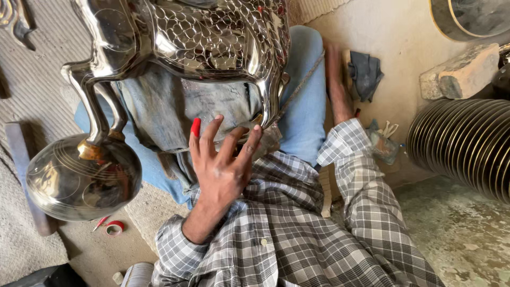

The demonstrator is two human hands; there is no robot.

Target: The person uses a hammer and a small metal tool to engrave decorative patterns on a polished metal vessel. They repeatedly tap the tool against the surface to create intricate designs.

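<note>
Red tape wraps one fingertip of the left hand [220, 165], fingers spread, tips pressed against the lower rim of a polished metal vessel [212, 37] with a scale-pattern body. Vessel lies across the person's lap over a grey cloth [175, 114]; its curved handle [93, 103] runs down to a round engraved base [79, 178] at the lap's left edge. Right hand [336, 87] reaches back past the knee, grip cannot be told. Thin rod [300, 87] slants beside the vessel. Red tape roll [114, 227] on the floor, stacked ribbed metal plates [467, 146] at right.
</note>
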